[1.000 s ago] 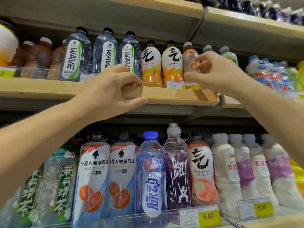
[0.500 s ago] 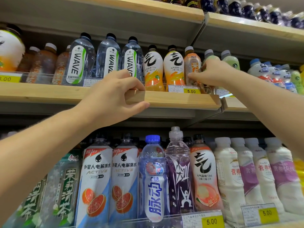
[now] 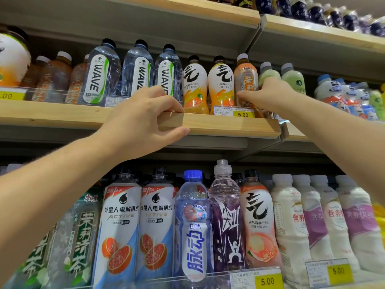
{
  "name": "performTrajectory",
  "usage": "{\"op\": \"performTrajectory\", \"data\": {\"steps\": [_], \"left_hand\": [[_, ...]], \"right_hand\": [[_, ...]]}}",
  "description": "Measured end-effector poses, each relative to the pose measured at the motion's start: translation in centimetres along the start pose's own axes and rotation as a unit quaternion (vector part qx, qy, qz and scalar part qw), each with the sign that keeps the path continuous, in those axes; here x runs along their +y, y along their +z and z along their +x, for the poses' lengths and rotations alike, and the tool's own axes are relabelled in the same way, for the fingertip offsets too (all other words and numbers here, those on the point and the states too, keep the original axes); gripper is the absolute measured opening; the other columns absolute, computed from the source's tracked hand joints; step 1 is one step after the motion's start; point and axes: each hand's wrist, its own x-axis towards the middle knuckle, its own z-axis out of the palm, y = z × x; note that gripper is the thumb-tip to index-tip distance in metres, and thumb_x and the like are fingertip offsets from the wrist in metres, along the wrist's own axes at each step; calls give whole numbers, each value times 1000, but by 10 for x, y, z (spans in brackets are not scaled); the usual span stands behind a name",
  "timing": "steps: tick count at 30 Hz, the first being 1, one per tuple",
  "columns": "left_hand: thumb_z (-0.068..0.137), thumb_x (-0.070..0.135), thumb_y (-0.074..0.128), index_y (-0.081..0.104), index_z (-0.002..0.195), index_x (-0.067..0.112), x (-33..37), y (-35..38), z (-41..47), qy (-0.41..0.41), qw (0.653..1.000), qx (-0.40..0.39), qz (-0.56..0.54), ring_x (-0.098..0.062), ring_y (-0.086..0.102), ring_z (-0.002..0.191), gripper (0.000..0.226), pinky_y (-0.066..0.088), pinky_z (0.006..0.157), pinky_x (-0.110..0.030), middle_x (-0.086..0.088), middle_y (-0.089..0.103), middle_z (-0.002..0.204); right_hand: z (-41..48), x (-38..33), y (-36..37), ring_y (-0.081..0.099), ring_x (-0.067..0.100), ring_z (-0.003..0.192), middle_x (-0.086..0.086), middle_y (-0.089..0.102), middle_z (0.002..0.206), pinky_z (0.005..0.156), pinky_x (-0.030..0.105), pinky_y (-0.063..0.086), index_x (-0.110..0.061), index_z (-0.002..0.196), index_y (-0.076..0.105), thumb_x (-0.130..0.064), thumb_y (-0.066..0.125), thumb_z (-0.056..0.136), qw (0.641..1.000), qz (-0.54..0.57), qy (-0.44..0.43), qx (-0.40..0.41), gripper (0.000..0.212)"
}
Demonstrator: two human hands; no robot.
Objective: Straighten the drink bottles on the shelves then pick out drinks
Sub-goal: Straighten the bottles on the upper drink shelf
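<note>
In right hand [image 3: 268, 97], bottle [image 3: 245, 77] upright

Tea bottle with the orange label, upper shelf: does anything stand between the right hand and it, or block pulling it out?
Nothing stands between them: the right hand grips the tea bottle low down. Toward the front, only the low clear rail along the shelf edge stands before its base.

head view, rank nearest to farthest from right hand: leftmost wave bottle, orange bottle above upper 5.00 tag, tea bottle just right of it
1. Tea bottle: held by the right hand.
2. Orange bottle: next on its left.
3. Leftmost WAVE bottle: far left, beyond the left hand gripping the shelf edge.
</note>
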Motion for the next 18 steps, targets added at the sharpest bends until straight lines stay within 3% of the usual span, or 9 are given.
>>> {"op": "performTrajectory", "data": {"steps": [7,13,18], "left_hand": [[81,64,61,65,110,33,-1,-1,1,0,1000,-4,-16,-11,48,98,43,50,79,-39,10,53,101],[80,63,63,66,110,30,-1,-2,1,0,1000,-4,-23,-11,49,99,45,50,81,-39,10,52,99],[80,63,63,66,111,29,2,-3,1,-7,1000,-11,-26,-11,49,98,46,50,81,-36,10,51,99]], "right_hand": [[-15,7,-3,63,2,74,-10,65,85,55,19,43,-26,104,61,-65,72,84,993,107,-26,45,45],[-27,4,-19,65,2,75,-18,65,86,54,18,47,-33,107,57,-64,82,72,982,188,-19,2,52],[-33,6,-28,70,9,94,-17,67,98,77,32,61,-28,126,60,-62,86,65,971,237,-15,-15,74]]}}
